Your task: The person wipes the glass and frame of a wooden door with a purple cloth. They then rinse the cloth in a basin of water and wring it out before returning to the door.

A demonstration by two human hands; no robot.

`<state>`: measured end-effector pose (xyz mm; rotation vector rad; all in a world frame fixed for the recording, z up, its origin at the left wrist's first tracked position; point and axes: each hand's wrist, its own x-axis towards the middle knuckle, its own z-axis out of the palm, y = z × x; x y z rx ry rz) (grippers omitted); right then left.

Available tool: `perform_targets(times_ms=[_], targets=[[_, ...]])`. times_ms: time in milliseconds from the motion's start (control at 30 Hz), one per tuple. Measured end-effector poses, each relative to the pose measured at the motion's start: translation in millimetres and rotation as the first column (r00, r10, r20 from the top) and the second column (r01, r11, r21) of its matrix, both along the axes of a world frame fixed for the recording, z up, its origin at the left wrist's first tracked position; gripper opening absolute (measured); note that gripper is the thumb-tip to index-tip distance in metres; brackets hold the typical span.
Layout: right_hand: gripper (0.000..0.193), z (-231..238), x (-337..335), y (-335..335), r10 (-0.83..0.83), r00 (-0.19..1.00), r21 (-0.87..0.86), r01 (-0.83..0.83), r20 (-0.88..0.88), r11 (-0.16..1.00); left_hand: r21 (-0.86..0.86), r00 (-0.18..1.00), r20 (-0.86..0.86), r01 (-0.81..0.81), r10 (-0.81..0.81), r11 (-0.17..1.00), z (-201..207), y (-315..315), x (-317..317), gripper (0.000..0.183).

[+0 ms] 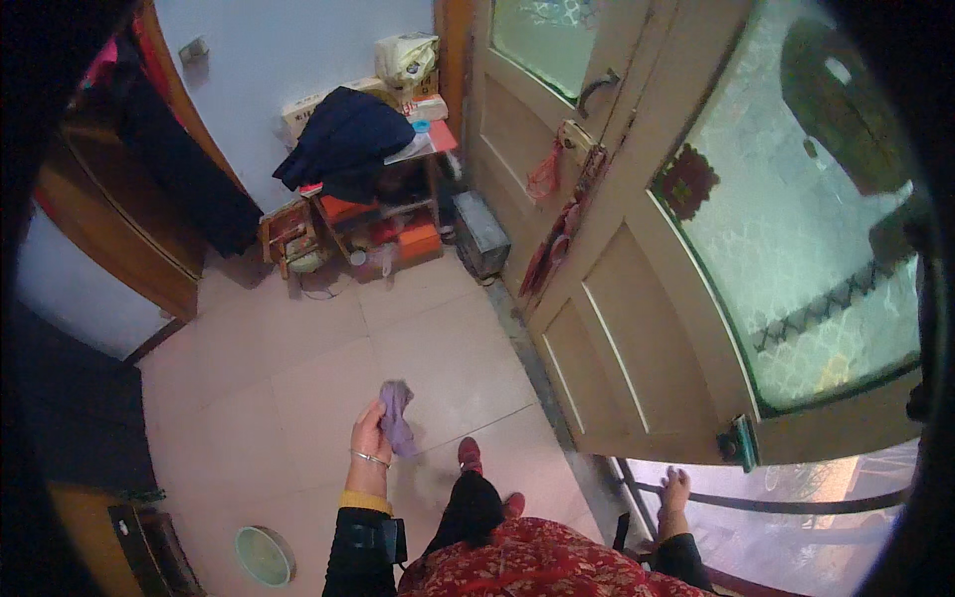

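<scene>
I have the cloth (398,418) held above the floor (298,398), beside the door (637,328).
I judge this to be a carrying step; the next move calls for keeping that grip and steering clear of the door's edge. On my left hand (368,430) the fingers are closed on the cloth, which sits at their tips, its loose part hanging to their right. My right hand (675,490) is at the bar (786,505), nothing visible in its slightly bent fingers; I cannot tell whether they touch the bar or how far open they are.
</scene>
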<state>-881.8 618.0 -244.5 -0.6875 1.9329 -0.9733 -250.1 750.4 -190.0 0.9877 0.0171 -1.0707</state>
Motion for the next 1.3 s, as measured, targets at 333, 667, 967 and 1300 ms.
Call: perform_targets(times_ms=[333,667,967,1300], targets=[[0.035,91.3,246.6,-2.2,0.845,0.37,-0.003,-0.916,0.387,0.402,0.029,0.911,-0.308,0.297,-0.274,0.955,52.0,-52.4,-25.4,0.034],[0.046,164.4,523.9,-81.9,0.772,0.324,-0.335,-0.76,0.547,0.557,-0.364,0.908,-0.109,0.343,-0.405,0.866,91.7,-145.6,78.1,0.022],[0.018,204.9,584.3,-133.0,0.891,0.44,-0.415,-0.794,0.11,0.443,-0.331,0.941,-0.034,0.306,-0.336,0.893,99.4,-204.2,171.7,0.031],[0.042,170.7,621.4,-177.3,0.541,0.547,-0.123,-0.622,0.638,0.774,-0.077,0.9,0.068,0.435,-0.431,0.897,116.0,-271.6,189.0,0.028]])
